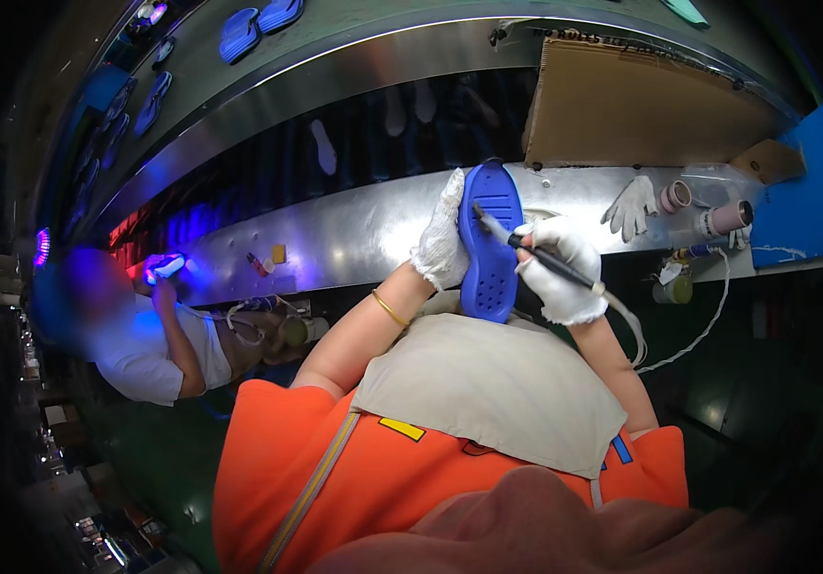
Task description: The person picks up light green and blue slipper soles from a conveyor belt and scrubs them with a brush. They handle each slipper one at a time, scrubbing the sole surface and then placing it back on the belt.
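Note:
My left hand [443, 234], in a white knit glove, grips a blue shoe sole [491, 277] by its left edge. The sole stands lengthwise in front of me, its ribbed and holed face toward me, over the near edge of the metal bench. My right hand [569, 273], also gloved in white, is closed round a black-handled brush [497, 228]. A pale hose [633, 330] runs from the brush's rear end. Its dark tip is at the upper left part of the sole's face; whether it touches cannot be made out.
The metal bench [354, 225] holds a spare glove [631, 206], pink-ended rolls [725, 218] and a yellow block [279, 253]. Behind stand a cardboard sheet [641, 105] and a belt [354, 24] with blue soles [239, 36]. A jar [674, 290] hangs right; a co-worker [148, 344] sits left.

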Motion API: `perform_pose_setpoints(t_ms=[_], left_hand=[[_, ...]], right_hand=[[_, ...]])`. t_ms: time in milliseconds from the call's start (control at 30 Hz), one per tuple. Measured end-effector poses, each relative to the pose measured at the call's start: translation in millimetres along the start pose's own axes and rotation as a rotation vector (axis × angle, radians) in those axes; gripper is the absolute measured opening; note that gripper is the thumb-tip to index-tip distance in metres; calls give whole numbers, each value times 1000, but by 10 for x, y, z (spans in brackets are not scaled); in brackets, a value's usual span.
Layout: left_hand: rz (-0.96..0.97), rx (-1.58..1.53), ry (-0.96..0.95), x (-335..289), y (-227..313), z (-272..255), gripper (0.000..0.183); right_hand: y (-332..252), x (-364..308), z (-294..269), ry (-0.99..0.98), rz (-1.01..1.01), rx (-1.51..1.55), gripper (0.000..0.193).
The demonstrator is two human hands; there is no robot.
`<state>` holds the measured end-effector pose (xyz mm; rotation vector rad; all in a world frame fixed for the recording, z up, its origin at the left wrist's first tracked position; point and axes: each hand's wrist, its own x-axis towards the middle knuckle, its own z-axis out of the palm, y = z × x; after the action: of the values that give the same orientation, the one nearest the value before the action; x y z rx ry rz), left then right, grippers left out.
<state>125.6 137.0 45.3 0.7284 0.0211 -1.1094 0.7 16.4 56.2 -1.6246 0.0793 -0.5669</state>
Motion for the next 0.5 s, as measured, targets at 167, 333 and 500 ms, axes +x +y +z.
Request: perform_pose_setpoints(t_ms=[167,333,500], left_hand=[[-64,32,9,-218,-91,11,71],[-90,120,-116,-147,-262,-13,79],[111,211,-66,81,-35,112,86]], right_hand=[[-5,-75,-185,-75,133,153,14],[116,-145,-273,45,130,154,10],[154,81,-218,71,159,264,11]])
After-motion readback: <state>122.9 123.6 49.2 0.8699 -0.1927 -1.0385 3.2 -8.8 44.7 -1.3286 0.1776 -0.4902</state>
